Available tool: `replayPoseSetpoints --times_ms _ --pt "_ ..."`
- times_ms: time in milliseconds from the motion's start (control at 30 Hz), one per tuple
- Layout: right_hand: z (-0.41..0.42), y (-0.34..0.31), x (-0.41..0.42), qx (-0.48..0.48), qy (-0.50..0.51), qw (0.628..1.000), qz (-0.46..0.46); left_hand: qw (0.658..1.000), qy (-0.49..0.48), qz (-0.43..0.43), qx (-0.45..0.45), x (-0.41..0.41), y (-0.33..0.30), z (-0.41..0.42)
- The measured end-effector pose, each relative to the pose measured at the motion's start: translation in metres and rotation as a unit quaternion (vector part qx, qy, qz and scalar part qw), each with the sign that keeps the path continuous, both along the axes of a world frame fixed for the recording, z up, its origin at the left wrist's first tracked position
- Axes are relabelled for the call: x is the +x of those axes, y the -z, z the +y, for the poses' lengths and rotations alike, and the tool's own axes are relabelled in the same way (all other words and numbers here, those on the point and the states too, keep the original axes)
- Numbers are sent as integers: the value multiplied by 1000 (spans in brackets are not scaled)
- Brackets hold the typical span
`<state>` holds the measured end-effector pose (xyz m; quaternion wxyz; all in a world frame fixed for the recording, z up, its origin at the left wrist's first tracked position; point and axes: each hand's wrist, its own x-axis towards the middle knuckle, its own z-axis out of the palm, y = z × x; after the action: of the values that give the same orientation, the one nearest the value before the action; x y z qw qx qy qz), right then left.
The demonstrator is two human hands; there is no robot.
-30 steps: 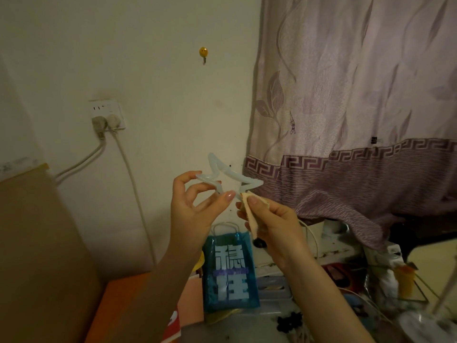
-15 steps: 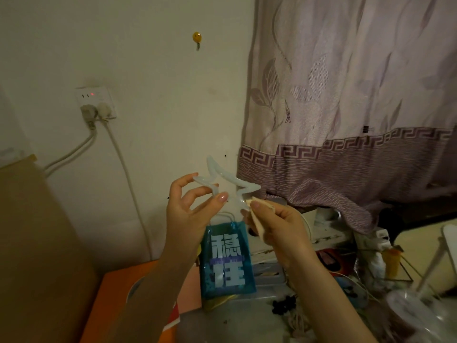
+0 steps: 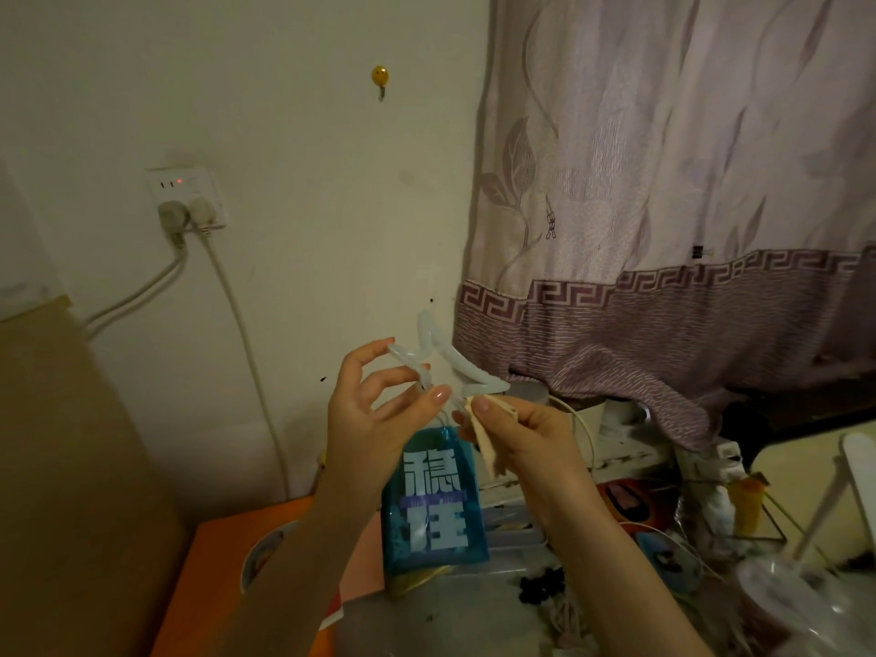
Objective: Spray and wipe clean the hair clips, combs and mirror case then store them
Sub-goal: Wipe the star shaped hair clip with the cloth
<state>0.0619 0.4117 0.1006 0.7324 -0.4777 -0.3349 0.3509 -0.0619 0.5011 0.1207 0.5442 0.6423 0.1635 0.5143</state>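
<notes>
L hand (image 3: 379, 419) pinches the star-shaped hair clip (image 3: 448, 360) by its left side, thumb & fingers curled — clip held up in front of the wall, above a blue gift bag (image 3: 433, 505). R hand (image 3: 526, 443) pinches a beige wipe cloth (image 3: 483, 443), touching the clip's lower right point.

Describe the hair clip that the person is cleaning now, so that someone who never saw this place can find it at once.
Start at the purple curtain and go to its lower left corner, by the wall. There the left hand holds up the star clip, and the right hand presses a beige cloth to its lower right point. It is the only pale, translucent, hollow star here.
</notes>
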Motion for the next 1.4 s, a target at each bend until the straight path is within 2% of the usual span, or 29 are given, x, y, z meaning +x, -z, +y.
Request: replayPoseSetpoints --times_ms 133,333,667,767,900,1067,1400 --pt "-4 9 10 -42 44 998 -20 1000 17 19 9 -5 -1 8" --pt "-14 6 34 -83 94 992 -32 989 94 111 35 -13 7 14" --pt "-10 -23 48 -39 -38 993 -108 955 200 216 44 -8 8 12" --pt "-10 -25 49 -60 -92 986 -124 950 202 234 51 -8 6 16" --pt "-10 -21 52 -64 -104 986 -116 951 194 239 41 -8 1 24" --pt "-11 -15 53 -25 -156 983 -98 956 172 233 43 -6 -1 26" --pt "-12 6 51 -11 -48 998 -45 949 169 264 16 4 17 22"
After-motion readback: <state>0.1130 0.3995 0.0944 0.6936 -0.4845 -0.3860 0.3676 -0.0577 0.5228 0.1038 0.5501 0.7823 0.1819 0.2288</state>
